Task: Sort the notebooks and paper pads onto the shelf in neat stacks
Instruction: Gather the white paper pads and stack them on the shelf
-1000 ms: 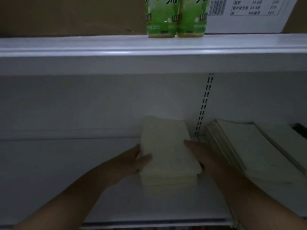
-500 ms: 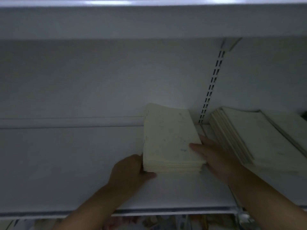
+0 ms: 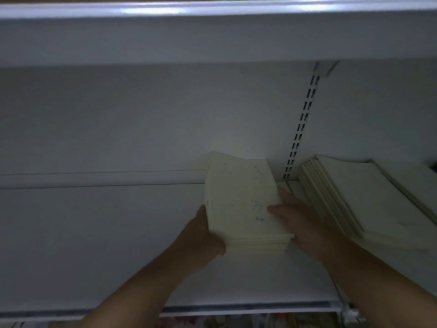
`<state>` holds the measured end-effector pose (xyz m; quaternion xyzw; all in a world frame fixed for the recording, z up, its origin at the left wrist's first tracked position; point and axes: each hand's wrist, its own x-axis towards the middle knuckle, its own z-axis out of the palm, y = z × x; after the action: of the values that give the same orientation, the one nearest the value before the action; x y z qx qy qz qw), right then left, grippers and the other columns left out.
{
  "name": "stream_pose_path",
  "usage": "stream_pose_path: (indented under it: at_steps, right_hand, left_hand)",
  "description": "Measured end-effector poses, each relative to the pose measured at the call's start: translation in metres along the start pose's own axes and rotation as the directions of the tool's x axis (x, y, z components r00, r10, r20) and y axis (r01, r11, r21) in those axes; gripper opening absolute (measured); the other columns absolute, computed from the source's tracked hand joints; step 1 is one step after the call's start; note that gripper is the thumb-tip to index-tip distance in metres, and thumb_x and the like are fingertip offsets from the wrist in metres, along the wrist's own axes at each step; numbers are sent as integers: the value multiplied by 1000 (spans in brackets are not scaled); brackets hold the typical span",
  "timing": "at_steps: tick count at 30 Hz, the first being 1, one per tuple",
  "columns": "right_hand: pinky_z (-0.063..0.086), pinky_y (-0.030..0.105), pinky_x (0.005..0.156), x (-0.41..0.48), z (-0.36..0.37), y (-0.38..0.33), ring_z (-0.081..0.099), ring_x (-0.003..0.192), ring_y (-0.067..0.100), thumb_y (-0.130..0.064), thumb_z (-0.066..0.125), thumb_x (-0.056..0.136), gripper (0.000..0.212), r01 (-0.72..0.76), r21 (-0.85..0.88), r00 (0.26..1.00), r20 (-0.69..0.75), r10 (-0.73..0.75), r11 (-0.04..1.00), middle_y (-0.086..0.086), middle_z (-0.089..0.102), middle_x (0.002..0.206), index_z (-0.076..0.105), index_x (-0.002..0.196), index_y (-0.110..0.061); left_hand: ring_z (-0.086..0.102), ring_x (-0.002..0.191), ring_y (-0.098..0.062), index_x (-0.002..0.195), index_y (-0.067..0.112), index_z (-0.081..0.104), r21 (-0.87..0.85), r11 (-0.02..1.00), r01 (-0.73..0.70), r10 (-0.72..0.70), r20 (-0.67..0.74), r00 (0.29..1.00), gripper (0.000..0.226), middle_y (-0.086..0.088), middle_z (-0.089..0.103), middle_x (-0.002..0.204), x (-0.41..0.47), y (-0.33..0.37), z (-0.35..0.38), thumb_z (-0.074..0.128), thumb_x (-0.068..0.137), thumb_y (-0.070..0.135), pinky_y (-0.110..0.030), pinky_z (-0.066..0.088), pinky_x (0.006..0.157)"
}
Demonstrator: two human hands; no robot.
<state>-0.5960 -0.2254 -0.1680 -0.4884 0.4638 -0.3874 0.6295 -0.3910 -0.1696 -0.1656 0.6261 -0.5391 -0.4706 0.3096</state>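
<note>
The white shelf [image 3: 94, 245] is dim, with another shelf [image 3: 212, 31] above it. A pile of paper pads [image 3: 241, 200] is in the middle of it, just beside a bigger pile of notebooks [image 3: 369, 200] on the right. The left hand [image 3: 201, 235] holds its left side and the right hand [image 3: 298, 221] its right side, thumb on top. Each grip is snug on the pile, likely to keep its edges even.

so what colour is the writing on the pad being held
Blue, on the cream pad; only the head view shows it.
</note>
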Motion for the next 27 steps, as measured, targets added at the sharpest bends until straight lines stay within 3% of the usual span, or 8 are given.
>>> stream_pose_path:
  at_steps: [3,5,8,10,16,18,24,27]
  right_hand:
    - [50,31,80,-2,0,-6,63,95,20,3,46,91,37,-2,-24,1000,-7,2,1000,-4,67,104,59,104,-28]
    - [51,32,80,0,-3,-9,65,96,20,0,47,92,32,-7,22,1000,7,6,1000,-2,69,107,61,106,-26]
    - [51,37,77,12,-1,-15,64,93,22,-16,45,97,22,-62,150,997,-28,66,987,1,67,104,58,115,-17]
    - [50,38,78,19,5,-20,62,88,24,-24,46,98,26,-98,193,990,-78,115,976,4,63,101,56,119,-13]
    - [55,27,51,35,4,-15,68,61,19,-23,47,97,22,-63,258,982,-156,106,964,3,70,74,63,91,-10]
    - [54,24,45,38,4,-13,69,55,17,-22,48,96,21,-67,284,984,-139,110,957,4,71,70,64,87,-11]
    - [51,33,69,42,4,-13,66,82,22,-32,50,95,22,-39,293,990,-120,78,955,3,70,88,66,93,-16]
    - [53,21,52,40,5,-16,69,61,11,-29,50,96,24,-15,258,985,-163,59,966,0,70,76,67,89,-13]
  left_hand:
    - [59,101,-10,138,30,35,-13,1000,1,1,173,985,97,6,60,118,-8,4,-12,68,49,10,-32,55,83]
    - [62,108,-11,133,25,46,-276,958,83,8,311,950,79,7,61,125,-10,9,-25,74,59,15,-22,54,83]
    - [48,125,-16,136,18,48,-607,775,177,-127,124,984,70,1,49,132,16,14,-34,71,75,43,-31,34,109]
    - [50,127,-19,135,17,52,-627,769,124,-112,59,992,60,-2,53,137,31,23,-27,57,86,51,-39,31,113]
    - [68,82,-22,106,17,66,-703,698,136,-121,71,990,40,-5,75,87,44,30,-3,42,95,47,-35,51,73]
    - [67,81,-20,99,19,67,-682,719,130,-110,73,991,38,-3,75,81,48,27,-5,41,96,46,-34,51,72]
    - [66,87,-20,97,21,66,-652,749,117,-110,52,993,36,-3,73,90,49,26,-8,41,95,46,-34,51,80]
    - [65,92,-20,101,19,65,-646,756,100,-97,41,994,38,-4,71,97,42,28,-8,40,96,47,-38,48,88]
